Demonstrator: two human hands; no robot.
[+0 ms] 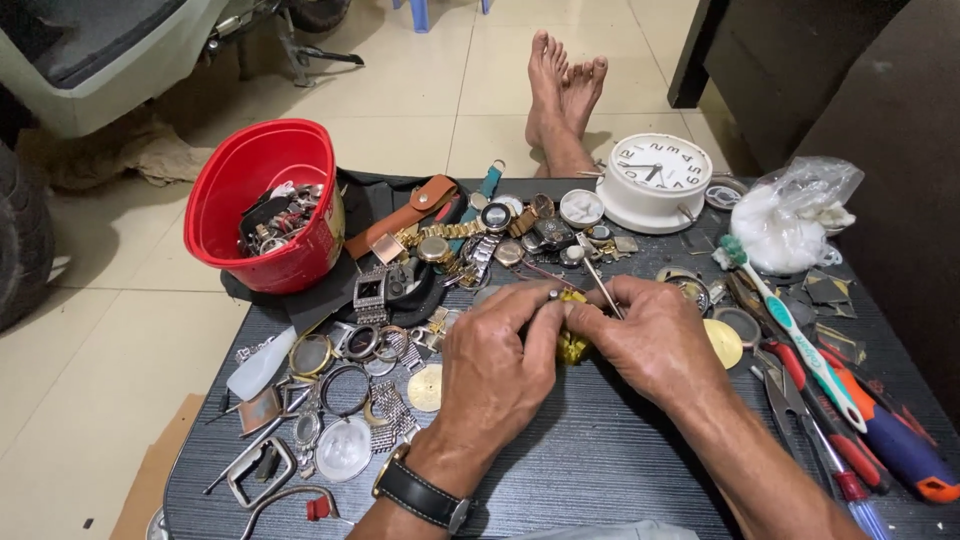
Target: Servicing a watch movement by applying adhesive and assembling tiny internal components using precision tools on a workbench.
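My left hand (497,358) and my right hand (652,338) meet over the middle of a dark table (590,470). Together they pinch a small yellow-gold watch part (572,345), mostly hidden by the fingers. My right hand also grips thin metal tweezers (600,285) that stick up and away from the fingers. A small round metal piece sits at my left fingertips. A black-strapped wristwatch (420,493) is on my left wrist.
A red bucket (262,205) of watch parts stands at the back left. Watch cases, bands and rings lie scattered left of my hands. A white clock (655,180), a plastic bag (795,215), a toothbrush (795,335), pliers and screwdrivers (880,430) lie to the right. My bare feet (562,90) rest beyond the table.
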